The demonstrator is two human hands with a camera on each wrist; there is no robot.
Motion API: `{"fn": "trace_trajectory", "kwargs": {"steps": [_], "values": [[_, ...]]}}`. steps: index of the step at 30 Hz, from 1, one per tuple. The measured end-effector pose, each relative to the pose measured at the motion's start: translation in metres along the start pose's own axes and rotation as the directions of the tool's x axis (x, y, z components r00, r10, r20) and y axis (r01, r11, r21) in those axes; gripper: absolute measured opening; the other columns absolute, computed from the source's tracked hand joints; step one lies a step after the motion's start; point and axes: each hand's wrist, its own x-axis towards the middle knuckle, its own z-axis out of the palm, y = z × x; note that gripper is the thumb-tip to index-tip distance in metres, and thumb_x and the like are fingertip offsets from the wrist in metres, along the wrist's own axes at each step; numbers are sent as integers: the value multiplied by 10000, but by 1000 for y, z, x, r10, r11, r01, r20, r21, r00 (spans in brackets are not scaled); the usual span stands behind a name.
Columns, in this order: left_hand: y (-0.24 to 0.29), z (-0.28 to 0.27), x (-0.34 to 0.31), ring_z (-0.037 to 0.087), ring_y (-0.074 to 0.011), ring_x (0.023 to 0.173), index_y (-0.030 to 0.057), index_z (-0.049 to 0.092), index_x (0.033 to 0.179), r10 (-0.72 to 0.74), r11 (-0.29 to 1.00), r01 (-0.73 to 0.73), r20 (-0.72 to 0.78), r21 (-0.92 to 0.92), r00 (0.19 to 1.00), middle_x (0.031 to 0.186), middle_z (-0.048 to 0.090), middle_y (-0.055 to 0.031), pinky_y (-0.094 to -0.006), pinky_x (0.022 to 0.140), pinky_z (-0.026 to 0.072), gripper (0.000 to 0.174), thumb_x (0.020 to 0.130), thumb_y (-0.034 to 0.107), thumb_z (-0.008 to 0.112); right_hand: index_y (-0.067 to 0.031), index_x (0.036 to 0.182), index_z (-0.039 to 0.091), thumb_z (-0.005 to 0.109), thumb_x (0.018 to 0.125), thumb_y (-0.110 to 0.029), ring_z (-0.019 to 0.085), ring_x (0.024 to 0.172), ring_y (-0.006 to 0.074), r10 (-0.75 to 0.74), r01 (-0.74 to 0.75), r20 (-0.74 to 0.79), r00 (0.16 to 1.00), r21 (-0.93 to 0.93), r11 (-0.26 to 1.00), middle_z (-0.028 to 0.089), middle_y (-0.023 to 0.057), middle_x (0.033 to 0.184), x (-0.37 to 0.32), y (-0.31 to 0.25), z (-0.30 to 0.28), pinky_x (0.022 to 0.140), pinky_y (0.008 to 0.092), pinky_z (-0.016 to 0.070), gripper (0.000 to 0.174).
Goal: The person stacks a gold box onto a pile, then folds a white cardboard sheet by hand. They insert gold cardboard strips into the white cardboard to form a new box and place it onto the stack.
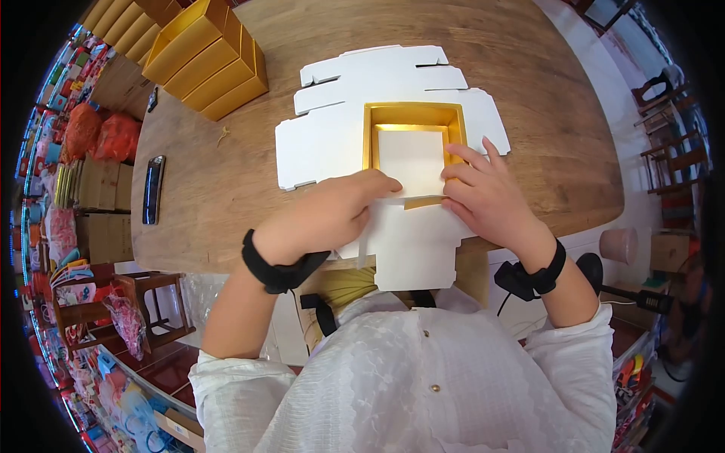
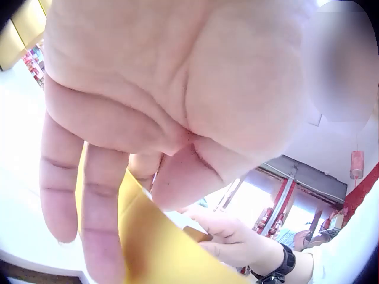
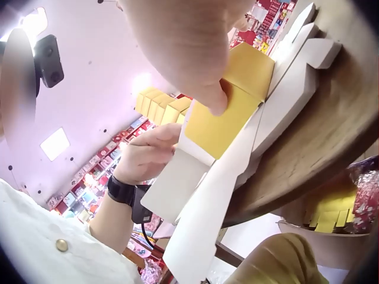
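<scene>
We are in a gift shop that doubles as a packing room. From 8 to 10 o'clock, shelves [image 1: 34, 226] crammed with colourful packaged goods curve along the edge. On the wooden table [image 1: 226, 189], finished gold boxes [image 1: 208, 60] are stacked at 11 o'clock. Flat white box blanks [image 1: 317, 143] lie at centre under a gold tray [image 1: 411, 113], and red mesh bags [image 1: 98, 132] sit at 10 o'clock.

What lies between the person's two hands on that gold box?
The head view shows a white inner panel of the gold box filling the gap between the left hand and right hand.
</scene>
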Motion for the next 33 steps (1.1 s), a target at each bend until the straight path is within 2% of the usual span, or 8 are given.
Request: {"fn": "trace_trajectory", "kwargs": {"steps": [5, 8, 16, 20, 22, 25, 28, 33], "values": [[11, -16, -7, 580, -321, 1187, 25, 562, 1308, -93, 995, 97, 131, -25, 987, 1336, 554, -154, -377, 967, 492, 536, 797, -109, 469, -123, 864, 594, 739, 820, -167, 487, 1298, 233, -1, 1, -18, 1000, -13, 1000, 596, 2, 1036, 1, -2, 0, 1101, 638, 323, 157], [-4, -9, -10, 581, -320, 1187, 28, 558, 1311, 89, 992, -83, 67, -90, 994, 1341, 555, -150, -372, 962, 495, 527, 802, -99, 505, -122, 855, 593, 737, 820, -166, 490, 1296, 230, 20, -19, -27, 999, 3, 1000, 594, 6, 1029, 1, -2, 0, 1099, 646, 319, 155], [9, 14, -3, 623, -303, 676, 37, 674, 831, 70, 946, -32, -108, 324, 992, 791, 614, -77, -398, 620, 528, 136, 857, 168, 701, -123, 880, 585, 717, 822, -130, 476, 1322, 226, -18, 18, 8, 1000, -64, 998, 597, 19, 1132, -1, -15, -4, 1104, 689, 273, 145], [11, 23, -3, 605, -282, 601, 56, 660, 776, 126, 914, -52, -161, 401, 979, 729, 578, -57, -402, 551, 505, 156, 865, 179, 694, -139, 991, 602, 742, 794, -142, 412, 1391, 269, 55, -51, -67, 996, 58, 997, 518, 84, 1365, -12, -17, 3, 1104, 717, 241, 242], [10, 24, -3, 608, -279, 610, 58, 655, 768, 123, 912, -46, -166, 408, 978, 726, 572, -65, -400, 547, 504, 162, 864, 183, 694, -173, 1097, 599, 778, 744, -171, 325, 1453, 327, -16, 19, -21, 1000, 129, 991, 348, 128, 1546, -31, -10, 1, 1108, 729, 214, 396], [11, 24, -2, 602, -279, 599, 61, 655, 759, 125, 917, -49, -169, 396, 978, 722, 570, -67, -397, 545, 500, 163, 860, 181, 697, -199, 1129, 594, 799, 689, -154, 279, 1475, 367, -45, 34, 139, 989, 80, 996, 294, 133, 1584, -54, -16, 0, 1114, 722, 212, 487], [10, 25, 0, 600, -280, 594, 61, 656, 752, 120, 924, -44, -178, 380, 977, 723, 570, -68, -399, 542, 495, 164, 856, 181, 699, -202, 1094, 592, 799, 664, -120, 265, 1484, 363, -55, 48, 52, 997, 134, 990, 261, 115, 1604, -59, -15, 13, 1114, 722, 214, 485], [14, 22, -4, 600, -288, 600, 51, 650, 740, 98, 939, -38, -160, 342, 982, 716, 564, -72, -405, 549, 493, 172, 849, 174, 702, -167, 953, 584, 796, 664, -82, 439, 1354, 317, -97, 122, -153, 984, 167, 978, 507, 86, 1373, -40, -6, 22, 1125, 679, 251, 369]]}}
